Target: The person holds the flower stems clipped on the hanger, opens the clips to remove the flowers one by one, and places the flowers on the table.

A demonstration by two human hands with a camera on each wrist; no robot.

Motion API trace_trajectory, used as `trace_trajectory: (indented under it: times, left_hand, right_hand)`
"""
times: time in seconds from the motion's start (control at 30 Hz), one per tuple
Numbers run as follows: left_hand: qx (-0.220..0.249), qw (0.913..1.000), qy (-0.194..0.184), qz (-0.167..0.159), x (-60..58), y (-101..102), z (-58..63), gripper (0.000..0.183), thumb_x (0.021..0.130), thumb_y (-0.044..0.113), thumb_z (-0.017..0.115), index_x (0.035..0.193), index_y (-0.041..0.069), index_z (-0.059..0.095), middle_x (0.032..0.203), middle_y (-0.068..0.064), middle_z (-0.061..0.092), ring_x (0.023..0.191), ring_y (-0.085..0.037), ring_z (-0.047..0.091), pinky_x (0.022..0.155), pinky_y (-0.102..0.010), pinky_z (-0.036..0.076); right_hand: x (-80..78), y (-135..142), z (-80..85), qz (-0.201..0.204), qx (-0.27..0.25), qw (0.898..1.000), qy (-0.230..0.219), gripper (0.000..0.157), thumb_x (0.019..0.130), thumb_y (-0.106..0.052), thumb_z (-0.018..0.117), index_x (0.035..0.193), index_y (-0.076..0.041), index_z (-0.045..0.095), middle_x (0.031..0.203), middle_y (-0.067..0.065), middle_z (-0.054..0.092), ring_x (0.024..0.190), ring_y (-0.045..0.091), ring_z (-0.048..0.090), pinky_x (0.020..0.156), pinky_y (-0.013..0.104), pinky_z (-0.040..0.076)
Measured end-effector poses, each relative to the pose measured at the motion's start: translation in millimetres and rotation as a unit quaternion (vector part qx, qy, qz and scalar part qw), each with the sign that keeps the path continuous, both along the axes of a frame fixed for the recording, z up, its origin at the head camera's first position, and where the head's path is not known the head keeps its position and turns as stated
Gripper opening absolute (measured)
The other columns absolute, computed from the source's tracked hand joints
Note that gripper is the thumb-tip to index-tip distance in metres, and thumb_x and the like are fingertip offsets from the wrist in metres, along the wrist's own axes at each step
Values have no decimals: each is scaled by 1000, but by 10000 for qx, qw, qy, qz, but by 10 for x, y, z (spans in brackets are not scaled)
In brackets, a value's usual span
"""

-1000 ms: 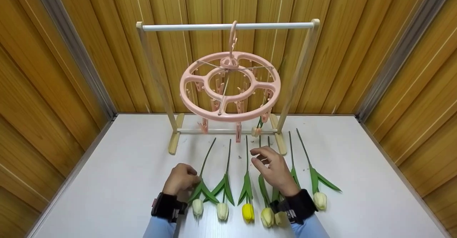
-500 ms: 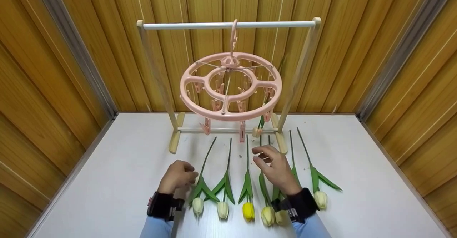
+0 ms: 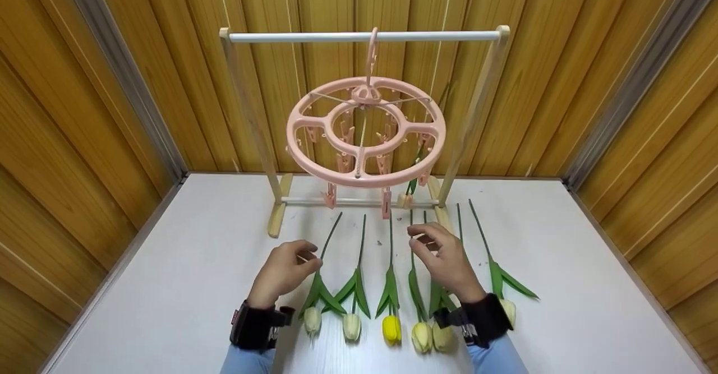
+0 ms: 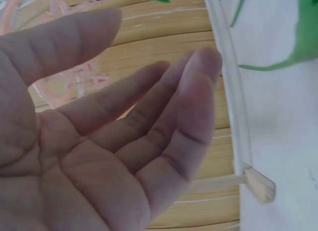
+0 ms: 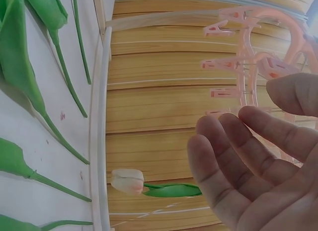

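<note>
My left hand (image 3: pixel 286 270) hovers over the stem of the leftmost white tulip (image 3: pixel 312 321), fingers loosely bent; the left wrist view shows nothing between thumb and fingers. My right hand (image 3: pixel 446 259) is above the stems on the right, thumb and fingers apart and holding nothing. Between the hands lie another white tulip (image 3: pixel 352 327) and a yellow tulip (image 3: pixel 391 329). Near the right wrist are two pale tulips, one pale yellow tulip (image 3: pixel 422 337) and one partly covered by the wrist strap. Above hangs a pink round clip hanger (image 3: pixel 359 182); a pale pink tulip (image 5: pixel 127 181) hangs upside down from it.
A wooden rack with a white top bar (image 3: pixel 303 37) carries the hanger by its hook. Its wooden feet (image 3: pixel 276 220) stand on the white table (image 3: pixel 168 284). Another white tulip (image 3: pixel 508 312) lies to the right, partly behind the wrist strap. Wood-patterned walls (image 3: pixel 84 110) enclose the table.
My left hand has lifted off the leftmost tulip and moved slightly up along its stem. My right hand has shifted a little to the right. The view has tilted slightly.
</note>
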State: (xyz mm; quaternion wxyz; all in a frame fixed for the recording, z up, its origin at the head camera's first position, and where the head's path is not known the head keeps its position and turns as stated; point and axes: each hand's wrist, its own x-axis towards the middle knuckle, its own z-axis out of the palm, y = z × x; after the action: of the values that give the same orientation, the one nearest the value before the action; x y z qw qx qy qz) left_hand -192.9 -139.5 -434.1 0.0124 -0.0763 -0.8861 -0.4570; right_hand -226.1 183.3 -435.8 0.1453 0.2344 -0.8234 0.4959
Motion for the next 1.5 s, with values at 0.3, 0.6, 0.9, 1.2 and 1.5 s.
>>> trace_trajectory:
  times: [0.3, 0.6, 0.9, 1.2, 1.5]
  left_hand:
    - [123, 9962, 707, -487, 144, 205, 216, 27, 97, 15, 73, 117, -3, 72, 101, -13, 73, 89, -25, 70, 78, -42, 59]
    - [367, 9861, 1466, -686, 181, 552, 281, 25, 98, 13, 71, 118, -1, 71, 108, -13, 72, 91, -23, 70, 80, -38, 58]
    - [715, 9737, 2089, -564, 135, 885, 304, 30, 97, 11, 71, 125, 0, 68, 116, -13, 70, 96, -25, 69, 80, -39, 58]
    - [1375, 9716, 1922, -138, -59, 1194, 326, 51, 95, 10, 71, 141, -4, 53, 131, -21, 57, 108, -30, 61, 85, -45, 56]
    - [2651, 9593, 968, -59, -293, 1445, 331, 64, 96, 11, 70, 149, -9, 40, 139, -26, 56, 120, -39, 61, 97, -49, 52]
  right_hand:
    - [-18, 159, 103, -104, -135, 9998, 43, 22, 98, -2, 67, 119, -5, 73, 115, 8, 71, 97, 21, 69, 82, 26, 56]
    - [-138, 338, 302, -284, 194, 9992, 219, 21, 99, -3, 66, 120, -3, 73, 114, 9, 71, 98, 24, 70, 81, 26, 55]
    - [-271, 407, 454, -270, 10, 9993, 249, 20, 100, -4, 65, 119, -3, 74, 111, 10, 72, 98, 25, 69, 80, 22, 53]
    - [-375, 398, 559, -434, -278, 9979, 398, 24, 100, -2, 65, 122, 3, 70, 115, 18, 70, 97, 22, 69, 79, 17, 53]
    - [-627, 358, 606, -948, -316, 9942, 395, 27, 99, -3, 62, 124, 4, 68, 115, 19, 70, 100, 34, 70, 79, 18, 51]
